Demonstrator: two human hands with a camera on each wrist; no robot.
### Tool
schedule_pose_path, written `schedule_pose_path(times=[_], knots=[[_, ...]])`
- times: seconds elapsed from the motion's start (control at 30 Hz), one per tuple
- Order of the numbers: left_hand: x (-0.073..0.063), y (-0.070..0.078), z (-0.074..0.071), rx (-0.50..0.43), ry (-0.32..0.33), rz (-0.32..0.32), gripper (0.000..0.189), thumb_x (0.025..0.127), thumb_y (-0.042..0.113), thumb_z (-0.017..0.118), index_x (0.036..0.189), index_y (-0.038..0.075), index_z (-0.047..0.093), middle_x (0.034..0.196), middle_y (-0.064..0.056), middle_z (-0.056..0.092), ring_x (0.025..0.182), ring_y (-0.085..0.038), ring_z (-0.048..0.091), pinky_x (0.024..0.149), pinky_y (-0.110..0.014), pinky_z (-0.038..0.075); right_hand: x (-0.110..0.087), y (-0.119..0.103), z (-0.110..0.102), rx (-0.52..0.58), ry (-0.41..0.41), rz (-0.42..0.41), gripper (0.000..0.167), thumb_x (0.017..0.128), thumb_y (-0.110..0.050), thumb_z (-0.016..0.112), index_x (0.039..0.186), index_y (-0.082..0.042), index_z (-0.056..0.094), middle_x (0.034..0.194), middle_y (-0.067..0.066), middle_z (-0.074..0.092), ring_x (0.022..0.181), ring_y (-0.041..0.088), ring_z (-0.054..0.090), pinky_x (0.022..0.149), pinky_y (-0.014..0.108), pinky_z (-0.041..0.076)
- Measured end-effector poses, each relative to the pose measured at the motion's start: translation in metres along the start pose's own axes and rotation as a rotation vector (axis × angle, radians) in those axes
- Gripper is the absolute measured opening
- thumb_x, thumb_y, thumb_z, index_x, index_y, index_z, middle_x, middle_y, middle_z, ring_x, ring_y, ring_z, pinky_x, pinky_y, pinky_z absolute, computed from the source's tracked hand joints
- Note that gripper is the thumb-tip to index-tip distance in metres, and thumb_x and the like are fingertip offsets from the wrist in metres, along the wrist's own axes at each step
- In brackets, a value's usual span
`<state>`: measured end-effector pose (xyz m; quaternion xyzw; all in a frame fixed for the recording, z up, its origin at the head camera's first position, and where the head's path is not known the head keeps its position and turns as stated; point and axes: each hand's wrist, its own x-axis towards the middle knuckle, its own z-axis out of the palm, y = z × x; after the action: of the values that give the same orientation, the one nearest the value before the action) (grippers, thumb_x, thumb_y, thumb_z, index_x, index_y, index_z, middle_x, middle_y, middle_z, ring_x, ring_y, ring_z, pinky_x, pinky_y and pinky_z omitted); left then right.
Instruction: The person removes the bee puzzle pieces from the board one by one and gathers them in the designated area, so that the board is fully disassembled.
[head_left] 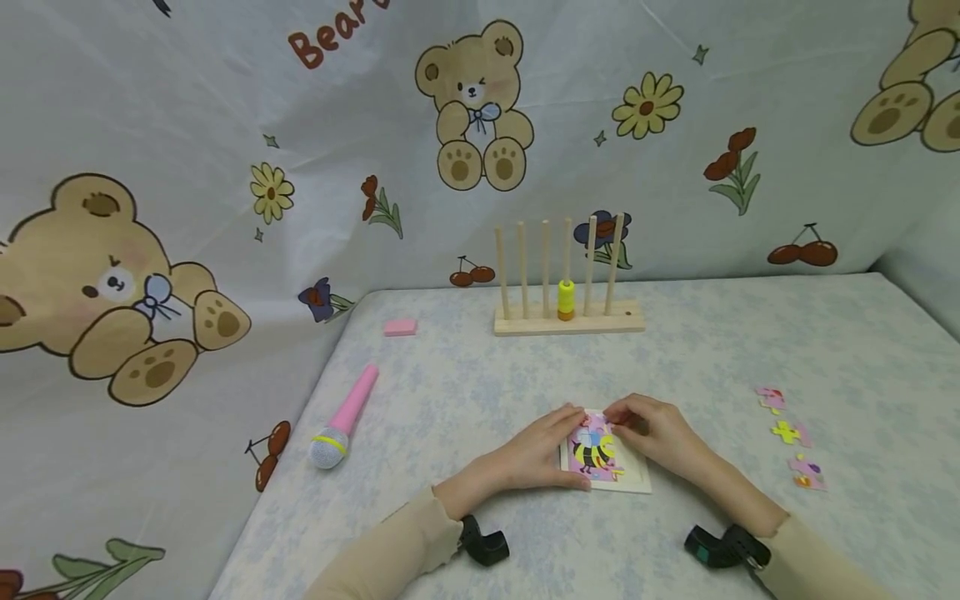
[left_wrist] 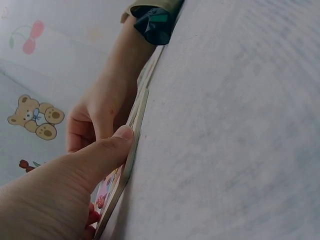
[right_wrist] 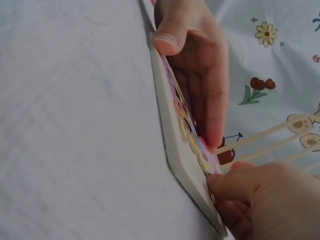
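Note:
A small jigsaw board with a pale frame and a bee picture lies on the table in front of me. My left hand steadies it from the left, thumb on the near edge and fingertips at the top edge. My right hand is at the picture's upper right, thumb and fingers pinching a puzzle piece mostly hidden under them. In the right wrist view the right thumb meets the pink edge of the picture. Bare frame shows along the board's right side.
Loose puzzle pieces lie in a column to the right. At the back stands a wooden peg rack with yellow beads on one peg. A pink toy microphone and a pink block are at left.

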<state>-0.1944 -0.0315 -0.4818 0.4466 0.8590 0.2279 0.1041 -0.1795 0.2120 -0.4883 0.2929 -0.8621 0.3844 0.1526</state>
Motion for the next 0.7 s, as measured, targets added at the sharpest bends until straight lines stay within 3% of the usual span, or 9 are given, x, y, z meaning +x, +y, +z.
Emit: schedule_pose_path(times=[0.7], knots=[[0.0011, -0.0019, 0.0023, 0.036, -0.004, -0.002, 0.097, 0.082, 0.055, 0.066, 0.15, 0.004, 0.02, 0.154, -0.009, 0.019, 0.141, -0.017, 0.009, 0.111, -0.028, 0.013, 0.0001, 0.0031, 0.0029, 0.024, 0.029, -0.047, 0.028, 0.073, 0.01, 0.074, 0.093, -0.007, 0.067, 0.087, -0.004, 0.064, 0.076, 0.006, 0.059, 0.066, 0.021, 0.051]])
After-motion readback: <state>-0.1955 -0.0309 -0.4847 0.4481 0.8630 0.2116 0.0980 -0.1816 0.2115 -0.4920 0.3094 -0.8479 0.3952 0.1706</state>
